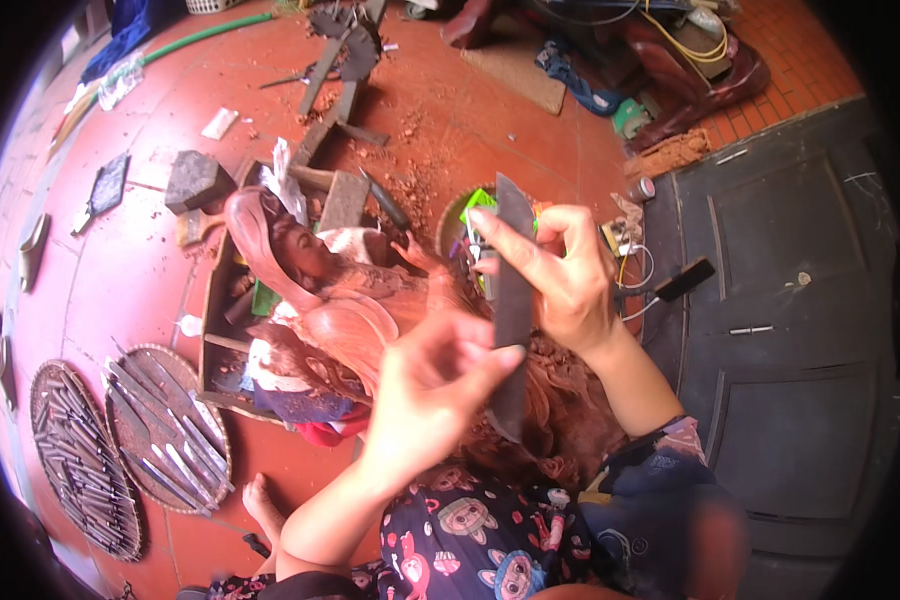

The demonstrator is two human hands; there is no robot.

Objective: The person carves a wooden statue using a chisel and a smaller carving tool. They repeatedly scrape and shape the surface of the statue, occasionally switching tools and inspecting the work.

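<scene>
Strip (513, 300): dark grey, matt, looks like abrasive sheet or thin metal – can't tell which; held betw. left hand (425, 395) & right hand (560, 270).
Carved figure (320, 290): reddish-brown wood, smooth w/ soft sheen on rounded parts, rougher in cut folds.
Floor (150, 270): red-orange tile, semi-gloss, dusted w/ reddish wood chips (410, 185), coarse.
Round trays (50, 400), x2: woven, matt brown.
Carving tools (165, 430) on them: grey metal shafts, dull shine.
Hose (205, 35): green plastic, smooth.
Panelled door slab (780, 330): dark, matt, looks painted.
Clothing (470, 540): printed cloth, soft, matt.
Block (195, 178): dark grey, stone-like, rough.
</scene>
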